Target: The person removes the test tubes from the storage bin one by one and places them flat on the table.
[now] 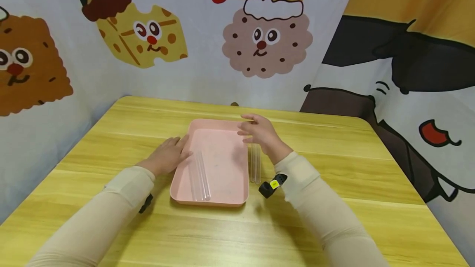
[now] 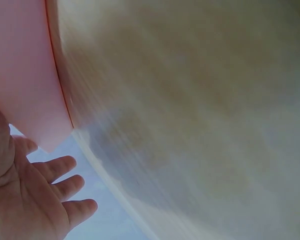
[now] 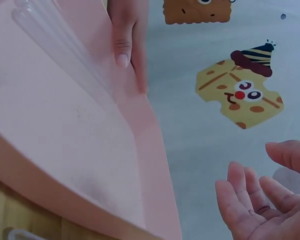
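A shallow pink plastic tray [image 1: 226, 168] lies on the table in the head view. Clear test tubes [image 1: 200, 176] rest in its left part; their rounded ends show in the right wrist view. Against the tray's left rim is my left hand [image 1: 167, 155], its thumb over the edge and its other fingers spread in the left wrist view. More clear tubes [image 1: 255, 164] lie on the table along the tray's right side. Above their far end, by the far right corner, hovers my right hand [image 1: 261, 133]. Its fingers [image 3: 235, 200] are loosely bent, with nothing between them.
The wood-grain table [image 1: 334, 217] extends around the tray. Behind it hangs a pale cloth [image 1: 200, 81] printed with cartoon biscuits and cheese. A black wrist device [image 1: 272, 185] sits at my right cuff.
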`<state>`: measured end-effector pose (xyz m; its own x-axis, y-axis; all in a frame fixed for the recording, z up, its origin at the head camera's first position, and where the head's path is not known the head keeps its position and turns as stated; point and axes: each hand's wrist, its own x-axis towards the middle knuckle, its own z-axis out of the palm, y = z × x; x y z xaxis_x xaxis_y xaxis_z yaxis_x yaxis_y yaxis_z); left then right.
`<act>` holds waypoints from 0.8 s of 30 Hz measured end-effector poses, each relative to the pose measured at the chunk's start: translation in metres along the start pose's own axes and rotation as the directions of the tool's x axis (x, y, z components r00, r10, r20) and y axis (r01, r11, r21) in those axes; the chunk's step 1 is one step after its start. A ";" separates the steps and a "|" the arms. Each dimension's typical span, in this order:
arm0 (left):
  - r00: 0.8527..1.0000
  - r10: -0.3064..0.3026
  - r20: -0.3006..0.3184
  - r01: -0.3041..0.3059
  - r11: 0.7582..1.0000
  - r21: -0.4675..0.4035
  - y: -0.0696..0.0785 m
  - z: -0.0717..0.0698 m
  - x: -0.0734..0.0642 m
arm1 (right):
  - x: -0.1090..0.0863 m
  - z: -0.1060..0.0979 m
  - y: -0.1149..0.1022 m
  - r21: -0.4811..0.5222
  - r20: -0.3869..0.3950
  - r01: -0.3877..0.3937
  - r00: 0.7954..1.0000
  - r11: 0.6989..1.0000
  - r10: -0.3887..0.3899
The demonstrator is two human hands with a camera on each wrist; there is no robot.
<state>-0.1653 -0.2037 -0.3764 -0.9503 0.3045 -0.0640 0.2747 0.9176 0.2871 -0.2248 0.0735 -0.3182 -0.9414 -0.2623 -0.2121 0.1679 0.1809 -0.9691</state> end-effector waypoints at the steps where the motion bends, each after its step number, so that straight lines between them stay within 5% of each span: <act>1: 1.000 0.002 0.000 -0.002 1.000 0.001 0.000 0.000 0.000 | 0.000 0.001 -0.001 -0.004 0.005 0.003 1.000 1.000 -0.003; 24: 1.000 -0.014 0.024 0.014 1.000 -0.004 0.003 -0.001 -0.001 | 0.006 0.034 -0.004 -0.112 0.094 -0.033 0.995 0.993 0.044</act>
<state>-0.1640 -0.2018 -0.3744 -0.9503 0.2979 -0.0905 0.2610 0.9207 0.2902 -0.2209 0.0392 -0.3196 -0.9016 -0.3416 -0.2654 0.1653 0.2949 -0.9411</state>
